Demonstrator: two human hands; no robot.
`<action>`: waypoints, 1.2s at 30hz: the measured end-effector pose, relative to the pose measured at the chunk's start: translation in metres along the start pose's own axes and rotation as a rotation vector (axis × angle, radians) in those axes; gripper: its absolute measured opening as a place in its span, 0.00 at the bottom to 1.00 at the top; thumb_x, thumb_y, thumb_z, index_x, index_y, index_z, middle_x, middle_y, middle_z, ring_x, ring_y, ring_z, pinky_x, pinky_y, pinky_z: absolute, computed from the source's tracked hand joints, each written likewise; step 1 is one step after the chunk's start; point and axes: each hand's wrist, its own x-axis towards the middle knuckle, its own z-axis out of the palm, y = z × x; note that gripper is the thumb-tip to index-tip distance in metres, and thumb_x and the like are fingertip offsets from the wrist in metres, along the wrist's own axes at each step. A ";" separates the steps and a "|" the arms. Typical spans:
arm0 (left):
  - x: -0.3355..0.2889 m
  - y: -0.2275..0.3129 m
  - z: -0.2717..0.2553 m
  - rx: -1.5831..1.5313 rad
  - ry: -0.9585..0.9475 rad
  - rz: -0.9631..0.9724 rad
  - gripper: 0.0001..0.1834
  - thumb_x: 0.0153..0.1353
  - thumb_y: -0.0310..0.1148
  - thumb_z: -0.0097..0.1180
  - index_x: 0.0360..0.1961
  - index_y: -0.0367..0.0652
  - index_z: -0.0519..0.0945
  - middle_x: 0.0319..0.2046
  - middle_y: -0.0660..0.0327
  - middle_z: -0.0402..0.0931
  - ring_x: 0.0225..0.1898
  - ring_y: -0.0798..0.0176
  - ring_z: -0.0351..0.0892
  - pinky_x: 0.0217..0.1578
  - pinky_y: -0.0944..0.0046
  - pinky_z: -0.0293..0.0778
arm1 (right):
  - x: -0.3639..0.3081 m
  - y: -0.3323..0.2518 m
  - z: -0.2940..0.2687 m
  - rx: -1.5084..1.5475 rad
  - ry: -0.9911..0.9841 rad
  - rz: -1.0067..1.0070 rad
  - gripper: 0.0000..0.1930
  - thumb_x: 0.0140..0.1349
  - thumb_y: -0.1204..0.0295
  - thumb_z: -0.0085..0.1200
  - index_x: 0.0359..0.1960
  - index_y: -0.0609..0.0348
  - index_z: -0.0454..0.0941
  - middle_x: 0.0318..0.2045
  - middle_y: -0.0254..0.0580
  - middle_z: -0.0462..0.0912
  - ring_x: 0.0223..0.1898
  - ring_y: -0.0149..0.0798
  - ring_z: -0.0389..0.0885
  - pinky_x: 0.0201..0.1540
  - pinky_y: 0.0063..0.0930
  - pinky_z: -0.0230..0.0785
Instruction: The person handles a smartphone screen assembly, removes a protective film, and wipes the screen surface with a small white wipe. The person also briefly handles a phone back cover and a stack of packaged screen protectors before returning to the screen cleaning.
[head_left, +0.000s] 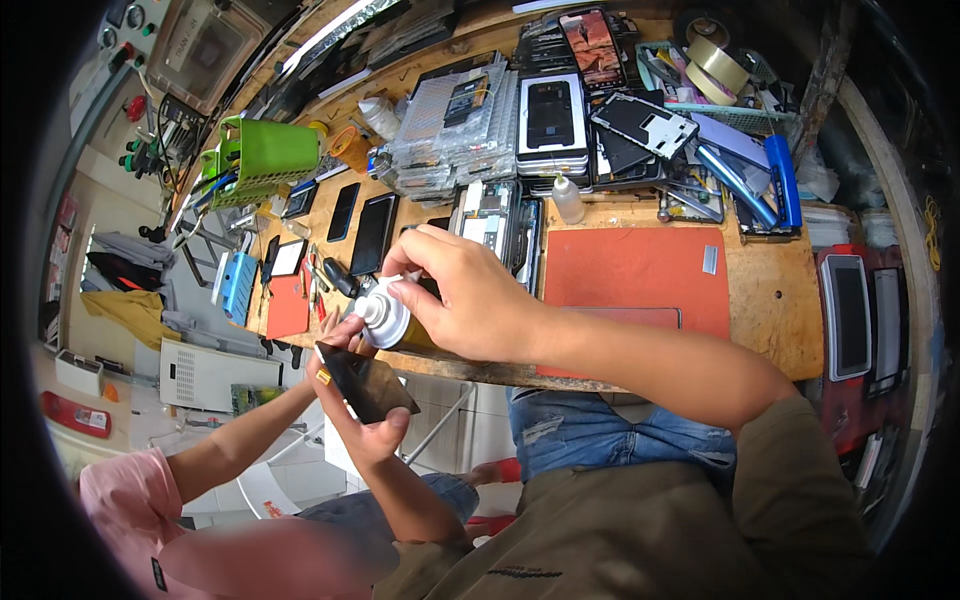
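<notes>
My left hand (375, 430) grips a dark, glossy phone screen (372, 388) by its edges, below the table's front edge. A small gold-coloured tab shows at the screen's left edge. Just above it, my right hand (450, 285) is pinched closed against the white top of a pump bottle (388, 322). Something small and white shows at those fingertips, but I cannot make out what it is. The bottle's darker body is partly hidden under my right hand. A co-worker's hand (335, 328) reaches in from the left, close beside the bottle top.
On the wooden bench lie two dark phones (374, 235), an orange-red mat (625, 270) and a small squeeze bottle (568, 200). Farther back are stacked clear trays (455, 130), a green basket (268, 160) and piled phone parts (640, 125). A person in pink (125, 500) sits at left.
</notes>
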 end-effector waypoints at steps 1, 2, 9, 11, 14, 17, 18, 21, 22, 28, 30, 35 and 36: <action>0.002 -0.003 -0.001 -0.007 -0.003 0.021 0.62 0.49 0.61 0.77 0.72 0.33 0.56 0.66 0.39 0.64 0.69 0.43 0.67 0.69 0.42 0.65 | -0.003 -0.002 -0.001 -0.031 0.008 -0.014 0.07 0.68 0.76 0.61 0.44 0.66 0.79 0.39 0.48 0.82 0.40 0.46 0.85 0.44 0.38 0.77; 0.002 -0.003 -0.002 0.000 -0.010 0.029 0.62 0.49 0.61 0.77 0.72 0.33 0.56 0.66 0.38 0.64 0.69 0.43 0.67 0.69 0.42 0.66 | -0.004 -0.003 -0.002 -0.059 0.017 -0.025 0.07 0.68 0.77 0.61 0.44 0.66 0.79 0.40 0.49 0.82 0.40 0.47 0.85 0.44 0.38 0.77; 0.001 0.008 0.004 0.029 0.044 0.024 0.62 0.49 0.64 0.76 0.70 0.31 0.59 0.64 0.36 0.67 0.67 0.42 0.69 0.66 0.41 0.69 | 0.005 -0.005 -0.017 -0.016 0.076 -0.083 0.06 0.67 0.77 0.62 0.42 0.67 0.82 0.34 0.48 0.83 0.35 0.45 0.86 0.40 0.36 0.77; 0.002 0.011 0.003 0.083 0.062 0.074 0.62 0.48 0.65 0.75 0.69 0.30 0.61 0.63 0.36 0.68 0.66 0.42 0.71 0.65 0.43 0.69 | 0.007 -0.006 -0.020 -0.029 0.069 -0.079 0.07 0.67 0.76 0.62 0.42 0.67 0.83 0.34 0.48 0.84 0.34 0.43 0.85 0.39 0.35 0.77; 0.007 0.017 0.002 0.183 0.031 0.141 0.59 0.48 0.65 0.75 0.68 0.30 0.64 0.62 0.35 0.70 0.65 0.44 0.73 0.63 0.47 0.69 | 0.010 -0.006 -0.020 0.041 0.051 -0.007 0.07 0.68 0.74 0.62 0.42 0.67 0.83 0.33 0.46 0.85 0.34 0.37 0.85 0.39 0.33 0.76; 0.009 0.024 0.006 0.261 -0.029 0.110 0.56 0.47 0.61 0.75 0.67 0.32 0.65 0.65 0.35 0.69 0.65 0.44 0.73 0.62 0.49 0.69 | 0.015 -0.002 -0.016 0.142 0.013 0.080 0.07 0.70 0.74 0.60 0.42 0.67 0.82 0.32 0.44 0.85 0.34 0.32 0.83 0.40 0.30 0.76; 0.007 0.026 0.009 0.294 -0.029 0.107 0.56 0.47 0.61 0.76 0.66 0.33 0.66 0.65 0.36 0.70 0.65 0.44 0.72 0.62 0.49 0.69 | 0.016 0.000 -0.013 0.148 -0.010 0.090 0.07 0.70 0.74 0.60 0.42 0.67 0.82 0.32 0.44 0.85 0.34 0.31 0.83 0.41 0.29 0.76; 0.001 0.031 0.019 0.431 -0.045 0.082 0.55 0.46 0.60 0.77 0.66 0.36 0.66 0.67 0.41 0.69 0.67 0.45 0.71 0.62 0.50 0.70 | 0.019 0.005 -0.003 0.272 -0.074 0.189 0.07 0.71 0.74 0.59 0.43 0.67 0.80 0.32 0.43 0.85 0.34 0.31 0.82 0.42 0.29 0.75; -0.001 0.030 0.021 0.409 -0.024 0.071 0.55 0.46 0.60 0.77 0.66 0.37 0.65 0.68 0.41 0.68 0.67 0.45 0.71 0.62 0.49 0.71 | 0.019 0.007 0.000 0.316 -0.103 0.278 0.07 0.71 0.74 0.59 0.43 0.67 0.80 0.32 0.43 0.85 0.35 0.32 0.82 0.42 0.29 0.75; 0.004 0.008 0.014 0.209 -0.027 0.130 0.58 0.42 0.58 0.79 0.67 0.37 0.62 0.68 0.42 0.63 0.69 0.44 0.68 0.64 0.46 0.70 | -0.015 0.002 0.016 0.056 0.185 -0.054 0.06 0.66 0.77 0.60 0.41 0.62 0.77 0.36 0.44 0.79 0.36 0.48 0.82 0.41 0.40 0.72; 0.004 0.002 0.014 0.098 0.007 0.083 0.61 0.41 0.60 0.79 0.67 0.36 0.61 0.68 0.41 0.63 0.70 0.42 0.67 0.66 0.45 0.68 | -0.020 0.000 0.017 -0.041 0.243 -0.097 0.06 0.64 0.77 0.60 0.40 0.60 0.76 0.36 0.43 0.78 0.36 0.50 0.81 0.41 0.42 0.69; 0.005 0.002 0.017 0.026 0.054 0.026 0.63 0.41 0.66 0.77 0.68 0.36 0.61 0.68 0.39 0.62 0.71 0.39 0.65 0.68 0.41 0.66 | -0.015 -0.008 0.009 -0.155 0.292 -0.161 0.07 0.63 0.80 0.62 0.41 0.60 0.78 0.35 0.43 0.79 0.33 0.48 0.81 0.35 0.42 0.69; 0.004 0.003 0.017 0.009 0.078 0.017 0.63 0.41 0.67 0.77 0.67 0.36 0.61 0.68 0.39 0.62 0.71 0.39 0.65 0.68 0.40 0.66 | -0.013 -0.009 0.006 -0.130 0.290 -0.180 0.07 0.63 0.79 0.63 0.41 0.60 0.78 0.34 0.44 0.79 0.33 0.48 0.81 0.35 0.42 0.70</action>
